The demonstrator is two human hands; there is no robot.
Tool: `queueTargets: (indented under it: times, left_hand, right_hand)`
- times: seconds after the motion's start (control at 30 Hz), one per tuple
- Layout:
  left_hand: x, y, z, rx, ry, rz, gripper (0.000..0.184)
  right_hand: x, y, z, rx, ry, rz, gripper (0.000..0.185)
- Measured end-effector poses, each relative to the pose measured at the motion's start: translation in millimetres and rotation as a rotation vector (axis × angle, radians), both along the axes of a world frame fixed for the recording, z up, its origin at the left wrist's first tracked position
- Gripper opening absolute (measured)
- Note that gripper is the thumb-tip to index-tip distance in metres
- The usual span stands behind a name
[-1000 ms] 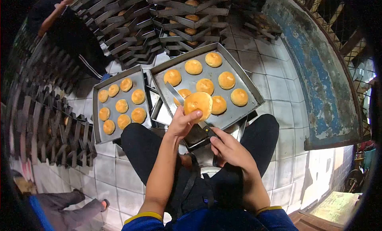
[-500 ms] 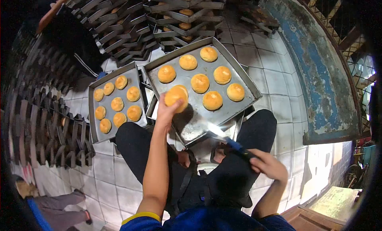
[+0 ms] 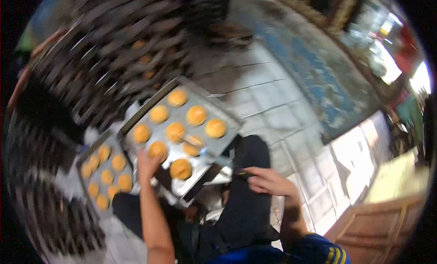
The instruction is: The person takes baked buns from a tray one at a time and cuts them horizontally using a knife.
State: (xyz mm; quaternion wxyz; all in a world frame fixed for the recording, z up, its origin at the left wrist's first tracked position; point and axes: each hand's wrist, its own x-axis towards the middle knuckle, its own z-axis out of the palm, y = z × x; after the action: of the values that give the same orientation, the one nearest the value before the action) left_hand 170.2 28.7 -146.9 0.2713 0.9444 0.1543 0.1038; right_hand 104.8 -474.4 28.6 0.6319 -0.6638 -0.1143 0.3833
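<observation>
Round golden buns fill a metal tray [image 3: 129, 122] in front of my knees. At its near left side, my left hand [image 3: 148, 166] has its fingers against the edge of one bun [image 3: 158, 150]; blur softens the contact. Another bun [image 3: 181, 169] sits at the tray's near corner. My right hand [image 3: 271, 181], over my right thigh, grips a tool [image 3: 221, 160] with a dark handle. The tool's pale end reaches over the front-row bun [image 3: 192, 145], and motion smears it too much to tell its kind.
A second tray [image 3: 81, 170] with smaller-looking buns stands at the left. Stacked metal trays [image 3: 132, 32] rise behind and along the left. White tiles [image 3: 277, 114] cover the floor. A worn blue panel [image 3: 300, 68] lies right; a person's arm [image 3: 27, 73] shows far left.
The view has swung, shifting the trays left and down. The bun my left hand held up is no longer raised, and a bun now occupies the near corner. The tool's end has moved over the buns.
</observation>
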Motion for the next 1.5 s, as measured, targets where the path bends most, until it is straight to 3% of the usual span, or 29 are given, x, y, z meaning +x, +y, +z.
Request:
queueTargets:
  times: [0.03, 0.1, 0.13, 0.17, 0.23, 0.3, 0.43, 0.6, 0.83, 0.9, 0.97, 1.03, 1.1, 1.23, 1.5]
  left_hand:
    - [10, 17, -18, 0.011, 0.052, -0.026, 0.092]
    - [29, 40, -46, -0.219, 0.189, -0.022, 0.09]
    - [26, 24, -21, -0.265, 0.233, 0.055, 0.08]
    - [36, 45, -58, -0.376, 0.224, -0.049, 0.068]
    - [37, 32, -36, -0.362, 0.265, -0.016, 0.054]
    - [38, 24, -38, -0.428, 0.217, 0.093, 0.057]
    - [35, 14, -34, -0.458, 0.159, -0.019, 0.06]
    - [16, -23, -15, -0.319, -0.096, 0.06, 0.065]
    - [20, -33, -22, -0.416, -0.33, -0.072, 0.081]
    - [21, -36, -17, -0.79, -0.444, -0.078, 0.087]
    - [13, -29, -10, -0.845, -0.379, -0.13, 0.088]
    - [-14, -63, 73, -1.31, -0.292, -0.036, 0.088]
    - [-21, -45, 56, -1.467, -0.289, -0.048, 0.087]
    - [-50, -66, 98, -1.621, -0.431, -0.244, 0.09]
    - [-67, -63, 123, -1.765, -0.546, -0.267, 0.101]
  right_hand:
    - [1, 3, -11, 0.006, -0.06, 0.004, 0.05]
    - [4, 16, -13, 0.024, -0.151, 0.008, 0.05]
    - [5, 18, -5, 0.0, -0.165, 0.011, 0.05]
    - [4, 21, 2, -0.02, -0.172, 0.028, 0.05]
    - [3, 26, 7, 0.0, -0.168, 0.021, 0.05]
    - [1, 30, 13, -0.014, -0.175, -0.007, 0.05]
    - [-1, 36, 5, 0.032, -0.155, 0.008, 0.049]
    - [-4, 46, -5, 0.026, -0.19, 0.04, 0.053]
    - [-10, 65, -4, 0.011, -0.234, 0.049, 0.05]
    - [-14, 71, -2, 0.029, -0.309, 0.022, 0.039]
    - [-16, 74, -10, 0.045, -0.274, 0.036, 0.043]
    - [-20, 81, -5, -0.053, -0.325, -0.074, 0.049]
    - [-25, 89, -3, -0.096, -0.4, -0.1, 0.052]
    - [-39, 119, 26, -0.102, -0.338, -0.15, 0.052]
    - [-50, 159, 38, -0.238, -0.309, -0.055, 0.051]
